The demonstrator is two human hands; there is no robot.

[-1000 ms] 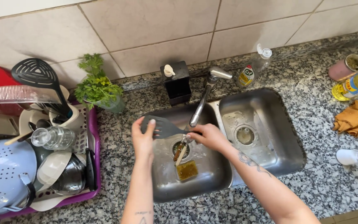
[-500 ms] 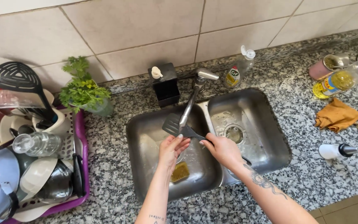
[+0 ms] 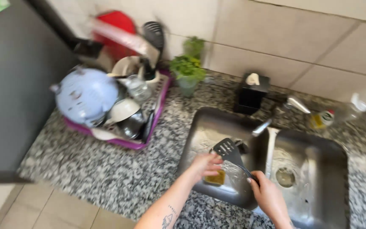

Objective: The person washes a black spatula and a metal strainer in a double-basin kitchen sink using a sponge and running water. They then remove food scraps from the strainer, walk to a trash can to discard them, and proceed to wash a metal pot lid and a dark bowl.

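Right hand point(image 3: 268, 196) grips black spatula point(image 3: 229, 153) w/ left hand point(image 3: 205, 164) touching.

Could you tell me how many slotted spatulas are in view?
2: one black slotted spatula over the left sink basin, its handle in the right hand; another slotted spatula stands upright in the dish rack. More may be hidden among the dishes.

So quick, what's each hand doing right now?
Left hand: fingers curled over the sink, touching the black slotted spatula; a real grip cannot be told.
Right hand: closed around the spatula's handle.
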